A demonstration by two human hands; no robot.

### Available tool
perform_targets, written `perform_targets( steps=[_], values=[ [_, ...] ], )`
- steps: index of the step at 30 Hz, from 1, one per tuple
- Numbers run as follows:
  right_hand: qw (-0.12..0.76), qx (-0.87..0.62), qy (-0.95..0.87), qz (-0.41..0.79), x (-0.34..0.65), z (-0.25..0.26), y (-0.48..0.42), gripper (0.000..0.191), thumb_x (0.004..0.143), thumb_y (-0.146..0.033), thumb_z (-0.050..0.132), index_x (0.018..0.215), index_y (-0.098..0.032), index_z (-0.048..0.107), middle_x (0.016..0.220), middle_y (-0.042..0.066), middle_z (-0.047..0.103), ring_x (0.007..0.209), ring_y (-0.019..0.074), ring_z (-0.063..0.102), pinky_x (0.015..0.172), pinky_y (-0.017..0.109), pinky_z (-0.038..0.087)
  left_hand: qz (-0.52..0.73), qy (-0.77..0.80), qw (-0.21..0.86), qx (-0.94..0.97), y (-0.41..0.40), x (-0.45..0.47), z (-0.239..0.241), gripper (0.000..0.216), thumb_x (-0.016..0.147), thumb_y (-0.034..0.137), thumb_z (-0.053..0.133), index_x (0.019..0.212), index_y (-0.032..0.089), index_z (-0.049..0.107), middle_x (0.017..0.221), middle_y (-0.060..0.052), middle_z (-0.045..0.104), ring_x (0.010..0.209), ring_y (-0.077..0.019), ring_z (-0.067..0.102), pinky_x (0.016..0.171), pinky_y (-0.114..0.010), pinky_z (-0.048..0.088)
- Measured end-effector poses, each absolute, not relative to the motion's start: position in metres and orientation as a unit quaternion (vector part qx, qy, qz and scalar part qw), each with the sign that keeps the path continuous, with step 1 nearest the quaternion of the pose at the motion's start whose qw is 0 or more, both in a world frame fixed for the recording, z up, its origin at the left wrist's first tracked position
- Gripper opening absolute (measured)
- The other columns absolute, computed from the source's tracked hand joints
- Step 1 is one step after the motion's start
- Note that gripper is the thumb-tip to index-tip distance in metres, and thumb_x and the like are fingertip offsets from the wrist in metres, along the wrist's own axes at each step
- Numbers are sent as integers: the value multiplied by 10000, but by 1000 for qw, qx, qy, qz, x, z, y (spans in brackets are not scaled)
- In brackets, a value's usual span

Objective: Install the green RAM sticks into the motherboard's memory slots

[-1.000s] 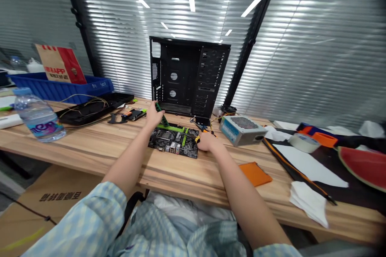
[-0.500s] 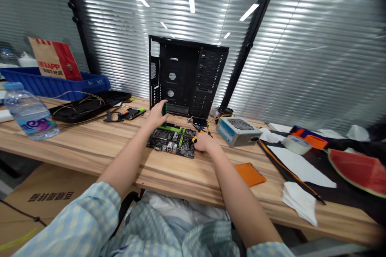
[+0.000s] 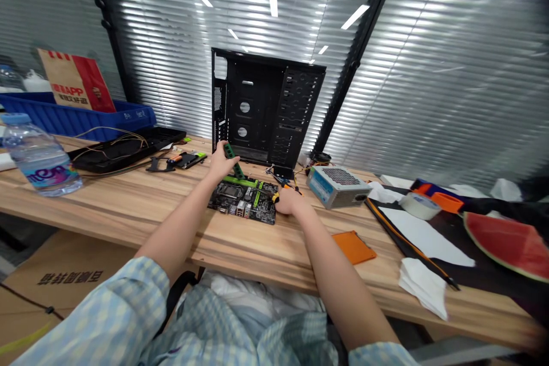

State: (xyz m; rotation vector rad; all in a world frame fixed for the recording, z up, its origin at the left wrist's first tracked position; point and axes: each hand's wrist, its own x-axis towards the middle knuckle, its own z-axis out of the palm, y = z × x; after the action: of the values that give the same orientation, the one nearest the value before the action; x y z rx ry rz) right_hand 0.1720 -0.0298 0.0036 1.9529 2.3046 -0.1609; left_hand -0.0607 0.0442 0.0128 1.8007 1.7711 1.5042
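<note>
My left hand (image 3: pixel 222 161) is closed on a green memory stick (image 3: pixel 234 161), thumb on one side and fingers on the other. The stick leans, its lower end at the green slots along the far edge of the motherboard (image 3: pixel 231 193); whether it touches them I cannot tell. At the board's right edge my right hand (image 3: pixel 288 202) is wrapped round a screwdriver (image 3: pixel 275 198) with a yellow and black end, its thin shaft pointing left over the board. Most of its handle is hidden in the fist. Orange-handled pliers (image 3: pixel 286 185) lie just behind that hand.
An open black computer case (image 3: pixel 266 103) stands behind the board. To the right are a power supply (image 3: pixel 338 186), an orange plate (image 3: pixel 354 247) and a watermelon slice (image 3: pixel 508 243). A water bottle (image 3: pixel 40 154) and a blue bin (image 3: pixel 81 123) stand on the left.
The memory stick has gone from upright to leaning, its top tipped left, with its broad side now showing. My left hand has shifted slightly left with it. My right hand stays put.
</note>
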Motion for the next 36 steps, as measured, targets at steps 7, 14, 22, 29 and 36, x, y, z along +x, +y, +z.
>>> perform_targets(
  steps=[7,14,22,29,36],
  values=[
    [53,646,760,-56,172,3,-30,427,758,-244,592,1153,-93,653,1190,205,646,1039,288,645,816,325,523,545,605,247,526,57,-54,0,648,699,274,754,1246,231,410,1066,-66,605,772,-179,659,617,-287,561],
    [57,643,762,-54,172,4,-30,424,759,-243,591,1151,-95,656,1187,205,649,1040,282,647,821,317,519,547,614,263,504,51,-46,2,644,693,246,782,1221,205,416,1123,-90,600,834,-182,664,599,-257,576],
    [58,643,762,-57,172,5,-31,419,762,-236,592,1150,-93,653,1190,207,647,1036,286,647,819,320,519,557,609,262,500,51,-45,0,661,686,221,780,1234,201,411,1098,-97,603,833,-197,667,579,-263,579],
    [57,640,764,-54,172,5,-31,410,774,-221,579,1155,-90,651,1201,213,641,1051,286,644,838,321,513,562,593,282,504,56,-47,-4,716,655,279,816,1233,198,402,1064,-103,605,779,-193,663,561,-274,573],
    [56,641,764,-57,172,4,-30,413,776,-226,576,1160,-91,645,1192,207,646,1049,288,645,830,326,517,526,620,255,523,55,-50,-3,691,688,305,781,1240,184,383,1061,-109,617,800,-209,664,647,-310,564]
  ],
)
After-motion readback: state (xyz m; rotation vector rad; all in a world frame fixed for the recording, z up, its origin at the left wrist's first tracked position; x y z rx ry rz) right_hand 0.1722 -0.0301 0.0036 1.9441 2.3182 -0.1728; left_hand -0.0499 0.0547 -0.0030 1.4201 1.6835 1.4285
